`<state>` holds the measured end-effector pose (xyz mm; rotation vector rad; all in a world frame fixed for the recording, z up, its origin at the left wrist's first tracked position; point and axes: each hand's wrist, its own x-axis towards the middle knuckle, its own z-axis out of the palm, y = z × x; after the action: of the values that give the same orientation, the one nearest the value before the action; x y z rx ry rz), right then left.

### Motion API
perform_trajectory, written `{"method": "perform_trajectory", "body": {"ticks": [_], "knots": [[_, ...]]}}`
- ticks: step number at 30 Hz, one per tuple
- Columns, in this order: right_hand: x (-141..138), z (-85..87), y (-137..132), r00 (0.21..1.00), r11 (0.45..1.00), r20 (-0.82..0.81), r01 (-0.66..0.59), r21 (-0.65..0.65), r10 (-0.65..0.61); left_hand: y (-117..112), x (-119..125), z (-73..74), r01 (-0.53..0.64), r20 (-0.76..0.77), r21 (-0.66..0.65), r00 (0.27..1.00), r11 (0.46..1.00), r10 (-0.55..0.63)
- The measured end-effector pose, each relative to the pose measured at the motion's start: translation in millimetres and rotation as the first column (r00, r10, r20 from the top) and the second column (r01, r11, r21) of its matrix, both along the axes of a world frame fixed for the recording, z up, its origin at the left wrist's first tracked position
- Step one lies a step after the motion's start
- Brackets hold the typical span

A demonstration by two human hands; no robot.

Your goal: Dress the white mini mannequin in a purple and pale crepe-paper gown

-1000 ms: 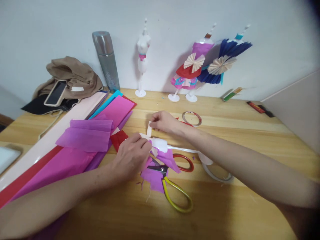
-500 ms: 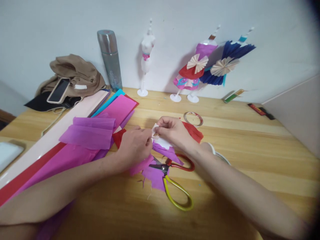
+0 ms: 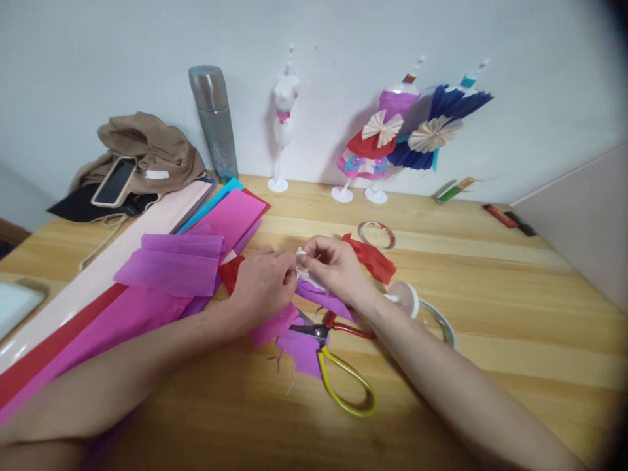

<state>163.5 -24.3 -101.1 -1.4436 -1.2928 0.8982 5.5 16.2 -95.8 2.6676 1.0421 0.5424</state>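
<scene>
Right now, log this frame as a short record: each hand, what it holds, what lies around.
left hand: pinches small white strip
right hand: pinches same strip from the other side
below hands: purple paper
near: scissors open, blades on the purple paper; red scrap; tape ring
back wall: steel flask, bare mannequin, two dressed mannequins
left side: crepe sheets, phone on tan cloth
surface: wooden table

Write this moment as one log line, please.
left hand: pinching white piece | right hand: pinching white piece | beneath: purple paper | nearby: scissors lying on table
</scene>
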Motion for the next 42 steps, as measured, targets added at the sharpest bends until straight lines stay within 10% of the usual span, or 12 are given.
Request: {"method": "perform_trajectory", "body": {"ticks": [42], "knots": [[7, 4.9, 1, 0.939, 0.972, -0.309, 0.088, -0.22, -0.155, 2, -3, -17.3, 0.103, 0.072, 0.252, 0.99, 0.962, -0.125]]}}
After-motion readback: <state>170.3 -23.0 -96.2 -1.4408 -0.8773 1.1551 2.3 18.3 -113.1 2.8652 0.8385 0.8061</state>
